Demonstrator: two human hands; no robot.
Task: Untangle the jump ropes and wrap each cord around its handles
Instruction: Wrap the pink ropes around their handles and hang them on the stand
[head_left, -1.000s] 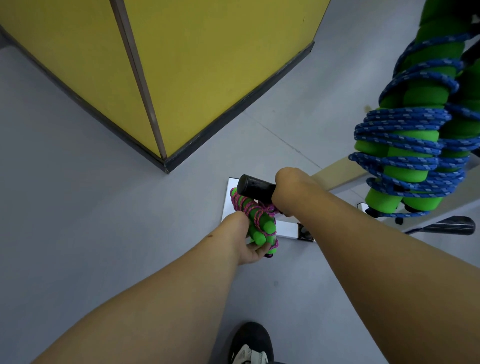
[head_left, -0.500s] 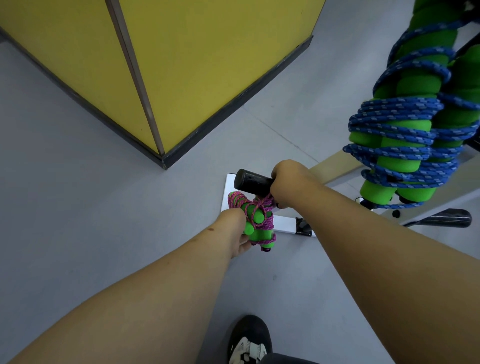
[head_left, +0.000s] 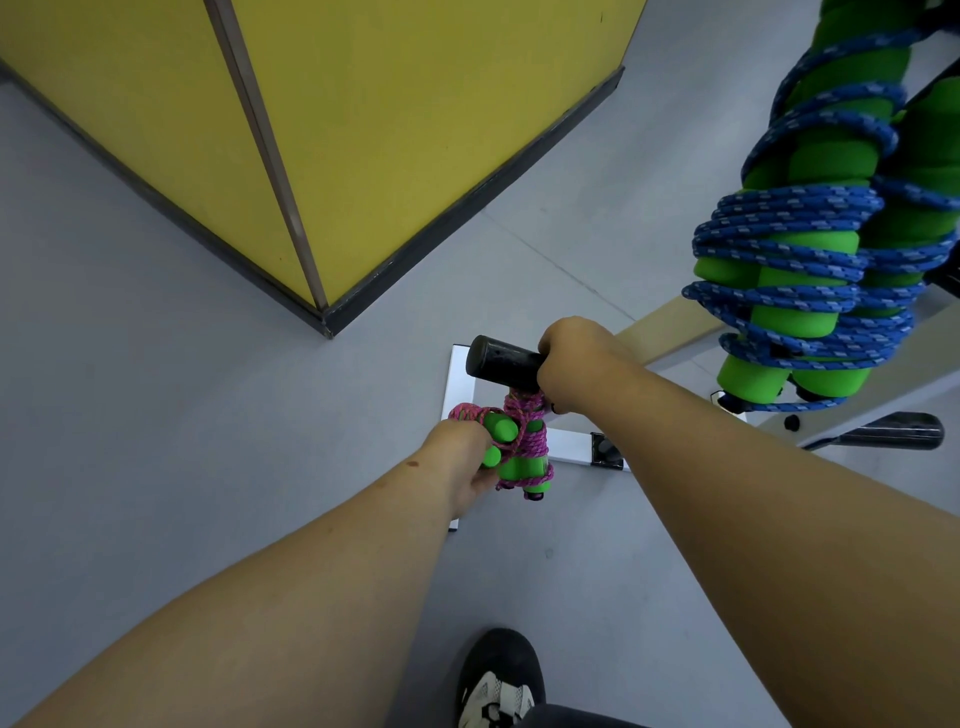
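Grey floor (head_left: 156, 415) throughout; yellow cabinet (head_left: 363, 130) with dark base at rear. Blue-corded rope bundle (head_left: 810, 270) hanging upper right. Left hand (head_left: 462, 462) grip closed round pink-corded green handles (head_left: 519, 447); right hand (head_left: 576, 364) grip closed round black bar (head_left: 501, 361).

— From where is this seen?
— A single wide-angle camera worn on the person's head, facing forward and steeply down past both forearms to the grey floor (head_left: 130, 415) and a shoe (head_left: 501, 675) at the bottom edge.

— How near is it?
— Close: the left hand (head_left: 460, 462) and right hand (head_left: 576, 364) sit mid-frame at arm's length, while a blue-corded jump rope (head_left: 810, 249) looms large at the right edge, nearer the lens. Straight lines bow toward the corners.

— A second view?
— Only this one.
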